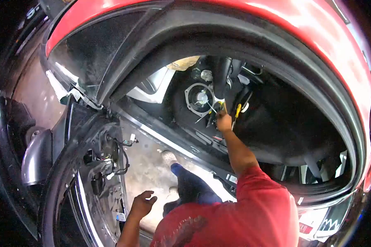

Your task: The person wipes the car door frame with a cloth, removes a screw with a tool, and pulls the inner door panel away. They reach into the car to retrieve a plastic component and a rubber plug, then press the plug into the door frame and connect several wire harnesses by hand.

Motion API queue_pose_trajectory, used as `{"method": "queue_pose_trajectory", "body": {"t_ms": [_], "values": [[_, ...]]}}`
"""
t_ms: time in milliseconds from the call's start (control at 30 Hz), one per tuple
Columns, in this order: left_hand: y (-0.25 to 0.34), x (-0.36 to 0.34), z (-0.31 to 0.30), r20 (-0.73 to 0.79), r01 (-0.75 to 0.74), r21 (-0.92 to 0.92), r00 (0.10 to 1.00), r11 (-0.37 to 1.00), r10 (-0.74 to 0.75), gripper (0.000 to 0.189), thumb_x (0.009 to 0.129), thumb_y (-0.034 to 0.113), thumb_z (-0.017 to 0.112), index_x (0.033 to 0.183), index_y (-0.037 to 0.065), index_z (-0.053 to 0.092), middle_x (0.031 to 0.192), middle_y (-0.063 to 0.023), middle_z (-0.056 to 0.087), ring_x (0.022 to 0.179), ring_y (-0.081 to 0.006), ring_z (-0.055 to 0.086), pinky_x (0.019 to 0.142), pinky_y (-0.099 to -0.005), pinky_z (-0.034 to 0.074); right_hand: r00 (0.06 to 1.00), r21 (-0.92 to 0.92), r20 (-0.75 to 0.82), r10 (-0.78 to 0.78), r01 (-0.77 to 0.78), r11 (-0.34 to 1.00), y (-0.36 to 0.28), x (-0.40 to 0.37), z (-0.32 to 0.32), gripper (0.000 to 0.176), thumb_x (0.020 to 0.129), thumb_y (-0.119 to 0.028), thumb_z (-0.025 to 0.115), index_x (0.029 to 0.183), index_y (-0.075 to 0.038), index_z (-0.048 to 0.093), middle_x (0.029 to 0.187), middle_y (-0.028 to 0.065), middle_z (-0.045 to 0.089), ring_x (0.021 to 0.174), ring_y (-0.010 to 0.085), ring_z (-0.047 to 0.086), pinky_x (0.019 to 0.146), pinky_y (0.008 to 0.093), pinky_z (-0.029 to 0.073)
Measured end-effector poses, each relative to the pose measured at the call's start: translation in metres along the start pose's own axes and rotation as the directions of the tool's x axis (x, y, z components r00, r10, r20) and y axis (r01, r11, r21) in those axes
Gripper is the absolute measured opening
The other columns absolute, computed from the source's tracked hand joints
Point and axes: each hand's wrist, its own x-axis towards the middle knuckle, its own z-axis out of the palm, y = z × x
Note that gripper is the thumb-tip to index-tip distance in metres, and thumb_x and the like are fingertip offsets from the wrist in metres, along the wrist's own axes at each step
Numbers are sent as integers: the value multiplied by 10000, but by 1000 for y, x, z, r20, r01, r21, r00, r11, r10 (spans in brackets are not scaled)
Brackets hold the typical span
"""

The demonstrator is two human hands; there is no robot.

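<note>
Speaker [187, 97]: loose, unfitted.
Door [108, 191]: trim off, wiring bare.
Right hand [224, 122]: beside speaker, grip unclear.
Left hand [142, 205]: released, well apart from speaker.

Dark surface [180, 117] inside car; seat or floor, cannot tell. On it: one round speaker [201, 97], pale rim; one yellow-handled tool [238, 110], right of speaker; one small pale item [206, 75], kind unclear, just above speaker. Ground [146, 168] outside: pale shoes [169, 157].

I see a red T-shirt [235, 222] with dark, unreadable print, blue trousers [193, 185] and what look like pale clogs [169, 157].
</note>
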Motion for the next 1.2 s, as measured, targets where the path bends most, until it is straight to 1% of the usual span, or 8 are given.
{"method": "queue_pose_trajectory", "body": {"t_ms": [400, 533, 667, 733, 767, 900, 1067, 1200], "values": [[-24, -33, -10, -19, 208, -348, 973, 914, -229, 347, 964, 171, 817, 1277, 45, 735, 1011, -80, 752, 655, -110, 642, 601, -285, 532, 836, -335, 136, 532, -466, 819, 66, -56, -27, 261, 912, -238, 777, 1025, -5, 752, 1024, 209, 793, 1014, 389, 781, 859, 465, 636], [-60, -26, -12, -119, 56, -50, 991, 997, -62, 329, 955, 181, 836, 1237, 34, 750, 1047, -86, 750, 794, -115, 676, 702, -281, 556, 924, -451, 140, 355, -259, 854, 149, -49, 35, 274, 871, -272, 748, 962, -22, 811, 973, 219, 803, 1045, 417, 772, 920, 485, 615], [-64, -19, -28, -9, 134, -379, 989, 916, -149, 371, 953, 204, 845, 1257, 19, 740, 1104, -114, 756, 954, -159, 696, 819, -316, 573, 847, -427, 187, 497, -386, 818, 85, -31, 5, 211, 854, -247, 735, 935, -69, 815, 958, 161, 816, 1015, 341, 794, 887, 447, 626], [-63, -22, -29, -25, 162, -252, 984, 954, -174, 404, 957, 222, 842, 1287, 16, 733, 1137, -138, 766, 1020, -208, 713, 889, -340, 578, 873, -606, 448, 193, 137, 783, 126, -34, 18, 183, 863, -198, 711, 920, -49, 801, 931, 163, 812, 934, 338, 804, 848, 468, 634], [-74, -16, -31, -28, 208, -217, 975, 954, -220, 421, 960, 243, 836, 1305, 24, 732, 1162, -163, 772, 1034, -222, 728, 898, -348, 575, 836, -352, 317, 448, -335, 874, 107, -36, 4, 215, 870, -198, 717, 974, -32, 804, 934, 181, 806, 920, 354, 801, 834, 471, 631], [-90, -12, -40, -32, 187, -76, 981, 980, -189, 421, 960, 257, 835, 1305, 36, 735, 1184, -186, 773, 1047, -242, 736, 907, -363, 576, 716, -151, -80, 693, -696, 702, 63, -41, -26, 284, 908, -230, 748, 1096, -21, 789, 972, 202, 801, 953, 343, 797, 815, 446, 609], [-82, -15, -47, -2, 170, -8, 985, 985, -170, 437, 956, 290, 844, 1303, 48, 737, 1141, -169, 778, 1029, -256, 741, 921, -373, 577, 953, 241, 27, 302, -299, 923, -49, -2, -28, 427, 903, -321, 837, 1188, -13, 758, 1007, 194, 801, 848, 308, 776, 765, 424, 590], [-67, -6, -53, -16, 99, 86, 995, 991, -98, 425, 958, 263, 843, 1309, 49, 738, 1182, -158, 766, 1068, -247, 727, 951, -355, 563, 827, 292, 160, 538, -561, 775, -81, 44, 37, 581, 887, -350, 840, 1342, -33, 670, 1192, 230, 755, 1081, 326, 753, 906, 434, 578]]}}
